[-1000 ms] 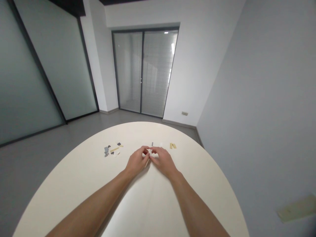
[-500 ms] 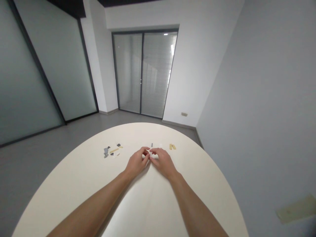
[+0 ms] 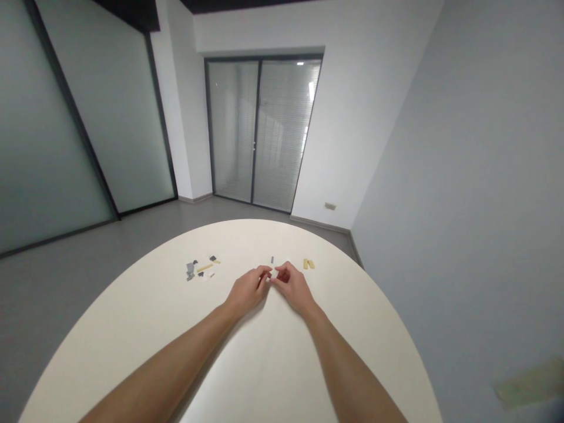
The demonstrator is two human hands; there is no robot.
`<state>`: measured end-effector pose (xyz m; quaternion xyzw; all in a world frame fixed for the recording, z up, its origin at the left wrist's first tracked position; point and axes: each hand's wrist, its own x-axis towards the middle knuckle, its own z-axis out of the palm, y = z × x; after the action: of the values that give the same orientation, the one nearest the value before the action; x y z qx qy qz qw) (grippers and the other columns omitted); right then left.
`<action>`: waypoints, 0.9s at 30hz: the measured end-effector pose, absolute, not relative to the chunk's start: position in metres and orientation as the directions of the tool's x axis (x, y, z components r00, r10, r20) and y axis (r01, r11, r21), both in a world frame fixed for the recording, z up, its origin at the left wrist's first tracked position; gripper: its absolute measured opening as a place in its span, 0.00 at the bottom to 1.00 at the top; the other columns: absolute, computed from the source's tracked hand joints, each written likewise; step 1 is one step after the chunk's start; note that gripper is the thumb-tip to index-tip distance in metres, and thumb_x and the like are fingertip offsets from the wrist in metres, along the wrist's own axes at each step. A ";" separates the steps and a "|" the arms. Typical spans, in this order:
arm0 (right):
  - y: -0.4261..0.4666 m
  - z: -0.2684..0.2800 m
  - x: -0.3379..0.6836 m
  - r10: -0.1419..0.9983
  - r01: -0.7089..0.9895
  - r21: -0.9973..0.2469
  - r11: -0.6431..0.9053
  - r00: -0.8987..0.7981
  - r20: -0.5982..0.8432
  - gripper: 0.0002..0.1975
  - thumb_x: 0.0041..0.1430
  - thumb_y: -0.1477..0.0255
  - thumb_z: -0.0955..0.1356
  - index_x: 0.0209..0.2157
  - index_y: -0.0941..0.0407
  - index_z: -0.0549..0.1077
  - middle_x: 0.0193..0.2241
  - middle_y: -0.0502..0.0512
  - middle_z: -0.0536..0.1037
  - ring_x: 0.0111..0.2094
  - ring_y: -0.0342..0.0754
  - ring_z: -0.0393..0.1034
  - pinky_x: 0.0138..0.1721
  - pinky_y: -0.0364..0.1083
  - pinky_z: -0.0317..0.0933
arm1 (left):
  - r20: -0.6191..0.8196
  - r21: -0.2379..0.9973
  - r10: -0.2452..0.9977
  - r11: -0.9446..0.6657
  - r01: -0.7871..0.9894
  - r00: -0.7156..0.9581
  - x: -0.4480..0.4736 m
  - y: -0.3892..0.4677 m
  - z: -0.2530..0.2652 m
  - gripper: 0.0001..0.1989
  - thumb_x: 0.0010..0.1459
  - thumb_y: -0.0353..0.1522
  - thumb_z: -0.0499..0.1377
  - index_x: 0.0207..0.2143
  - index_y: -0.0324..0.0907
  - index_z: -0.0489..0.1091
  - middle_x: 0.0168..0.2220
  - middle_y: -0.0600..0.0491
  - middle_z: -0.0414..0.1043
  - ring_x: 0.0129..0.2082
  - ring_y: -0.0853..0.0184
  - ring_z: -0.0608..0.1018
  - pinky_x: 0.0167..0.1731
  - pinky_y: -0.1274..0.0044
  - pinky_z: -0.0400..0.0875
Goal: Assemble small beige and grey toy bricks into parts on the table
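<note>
My left hand (image 3: 249, 288) and my right hand (image 3: 295, 286) meet over the middle of the table, fingertips almost touching. Each is closed in a pinch around small white building pieces (image 3: 274, 274). The pieces' exact shape is too small to make out, and the fingers partly hide them. Just beyond the fingertips lies a small grey building piece (image 3: 272, 259). Two yellow building pieces (image 3: 309, 264) lie to the right of my right hand, side by side and slightly angled.
A loose cluster of small parts lies on the left of the round white table (image 3: 145, 329): grey pieces (image 3: 190, 269), a long yellow piece (image 3: 205, 267), black pieces (image 3: 213, 258) and white bits (image 3: 212, 275). Beyond the table are glass doors and walls.
My right hand's index finger has lifted and curled, and its fingertips have shifted slightly. My left fingers have drawn closer together. The camera view has moved a little; the loose pieces lie as before.
</note>
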<state>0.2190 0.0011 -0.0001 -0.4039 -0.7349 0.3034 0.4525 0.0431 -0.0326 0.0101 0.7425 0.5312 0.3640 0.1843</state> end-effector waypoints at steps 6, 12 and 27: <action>0.015 -0.012 0.221 0.900 0.224 -0.882 0.415 -0.245 0.362 0.16 0.50 0.61 0.74 0.34 0.54 0.69 0.27 0.47 0.72 0.29 0.45 0.66 0.33 0.45 0.59 | 0.301 0.671 0.929 -0.367 0.644 0.215 0.043 -0.020 0.007 0.17 0.64 0.35 0.49 0.53 0.48 0.67 0.46 0.52 0.78 0.42 0.64 0.79 0.41 0.74 0.68; 0.028 -0.014 0.222 0.923 0.118 -0.943 0.310 -0.275 0.269 0.16 0.50 0.61 0.74 0.34 0.54 0.68 0.26 0.47 0.72 0.28 0.44 0.65 0.31 0.44 0.57 | 0.155 0.753 0.954 -0.283 0.594 0.258 0.041 0.008 0.001 0.23 0.56 0.33 0.57 0.55 0.43 0.65 0.45 0.51 0.78 0.36 0.67 0.79 0.35 0.77 0.70; 0.014 -0.005 0.228 0.931 0.168 -0.938 0.304 -0.260 0.255 0.17 0.59 0.54 0.66 0.36 0.54 0.67 0.26 0.49 0.75 0.29 0.47 0.71 0.35 0.47 0.63 | 0.274 0.732 0.957 -0.273 0.624 0.096 0.052 -0.012 0.006 0.12 0.57 0.41 0.59 0.40 0.46 0.74 0.34 0.54 0.79 0.32 0.66 0.78 0.32 0.77 0.65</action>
<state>0.2279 0.0144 -0.0046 -0.4097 -0.6708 0.4244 0.4496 0.0523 -0.0124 0.0060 0.7057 0.5599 0.3720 0.2238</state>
